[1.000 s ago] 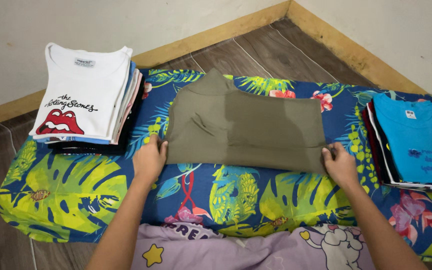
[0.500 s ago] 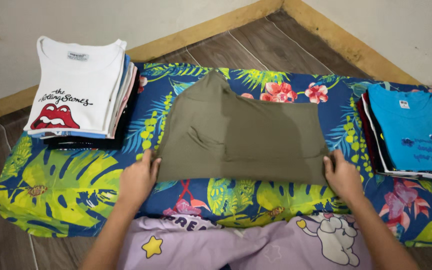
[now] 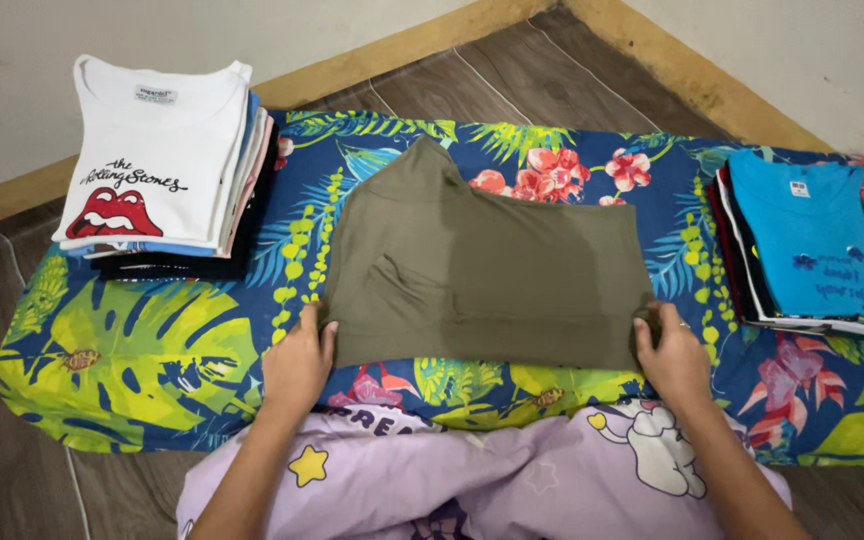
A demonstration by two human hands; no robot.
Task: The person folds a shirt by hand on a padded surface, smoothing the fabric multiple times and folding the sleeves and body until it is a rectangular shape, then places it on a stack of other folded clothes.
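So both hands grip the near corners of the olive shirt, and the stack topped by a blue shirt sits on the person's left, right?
Not quite. In the head view the stack topped by a blue shirt sits on the person's right. Both hands, left hand and right hand, do grip the olive shirt by its near corners.

Floral mat — two folded shirt stacks.

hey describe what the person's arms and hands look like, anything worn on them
Both forearms are bare, no sleeves in view. The left hand wears nothing visible. The right hand seems to have a thin ring on one finger, too small to be sure. No gloves, watch or bracelets show.
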